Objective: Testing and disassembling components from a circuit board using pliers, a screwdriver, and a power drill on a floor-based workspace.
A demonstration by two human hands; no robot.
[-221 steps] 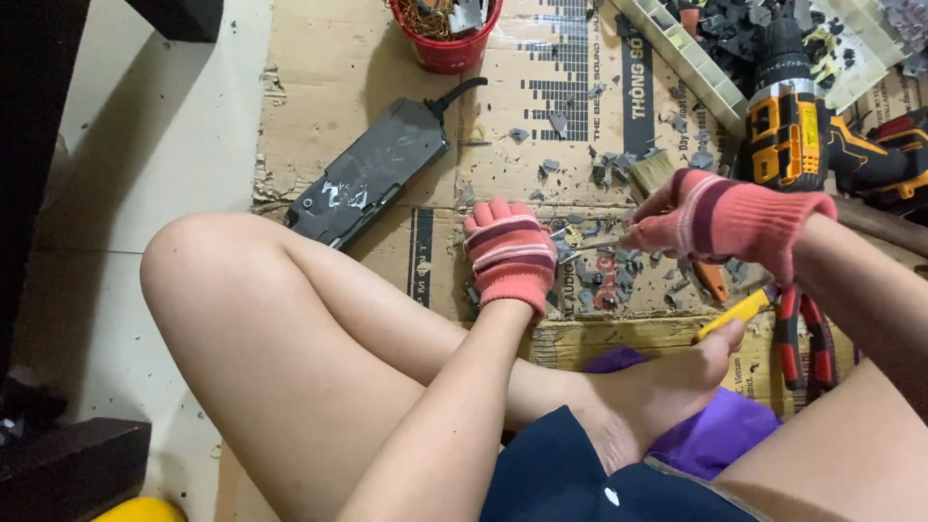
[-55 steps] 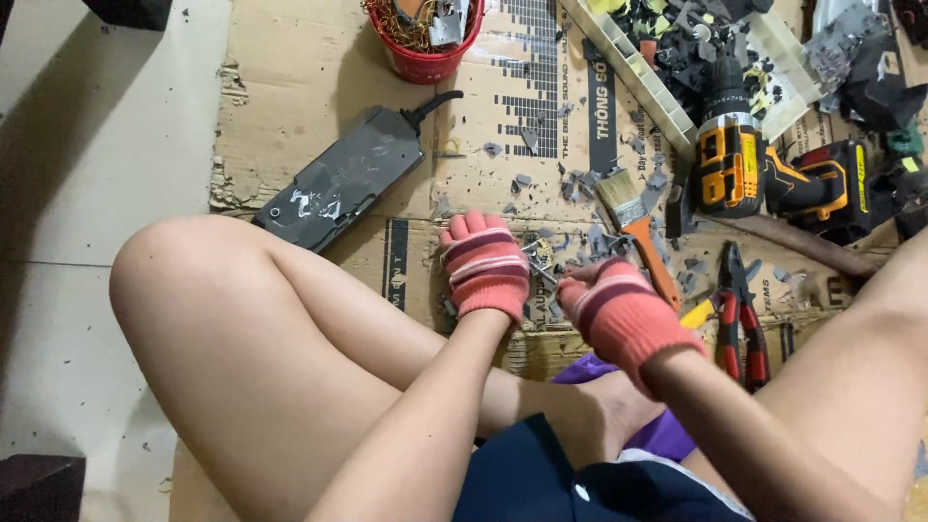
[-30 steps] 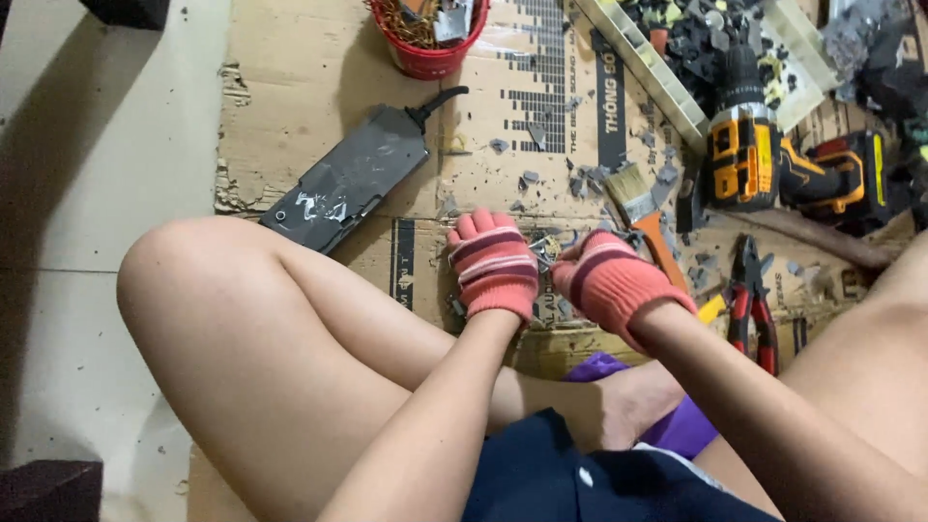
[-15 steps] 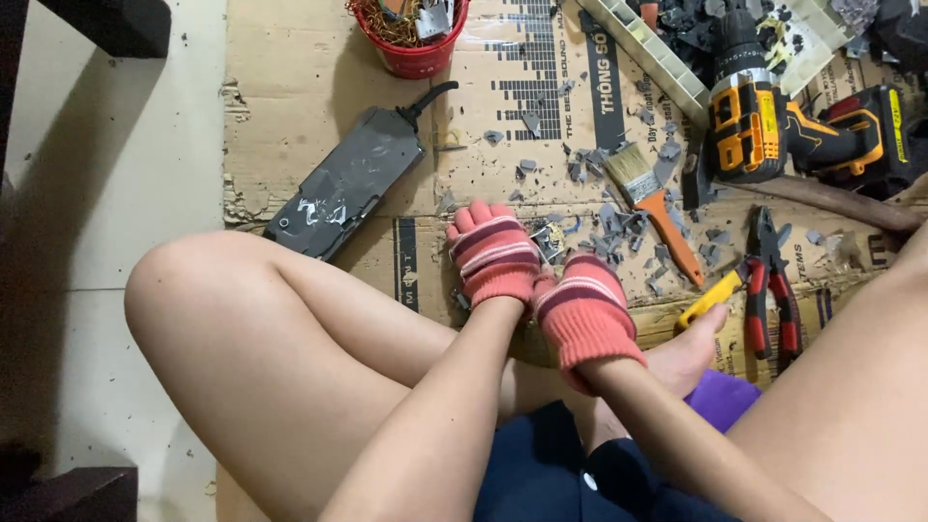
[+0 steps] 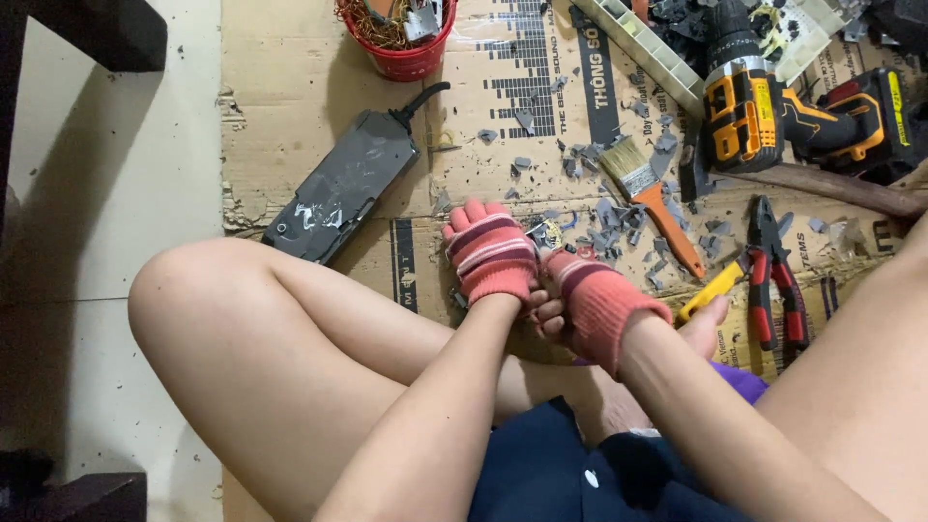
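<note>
My left hand point(image 5: 491, 253), in its pink striped glove, lies flat-fingered on the cardboard sheet point(image 5: 290, 106), the fingers close together and pointing away from me, pressing down beside a small yellowish part point(image 5: 547, 233) that sits just at the glove's edge; whether I actually grip that part I cannot tell. My right hand point(image 5: 597, 302), gloved the same way, is tucked in against the left wrist with its bare fingertips point(image 5: 547, 314) curled under, and what they pinch, if anything, is hidden from me. Grey plastic scraps point(image 5: 609, 217) are scattered just past both hands. An orange-handled paintbrush point(image 5: 653, 200) lies among them, slanting toward my right. Further right are the red-handled pliers point(image 5: 771, 271) and, near my foot, a yellow utility knife point(image 5: 711, 288). The yellow and black cordless drill point(image 5: 764, 108) rests at the far right beside a white tray point(image 5: 650, 53) of grey bits. To my left, a flat black adapter case point(image 5: 340, 186) lies at an angle, and a red bucket point(image 5: 398, 58) of wire scraps stands beyond it
</note>
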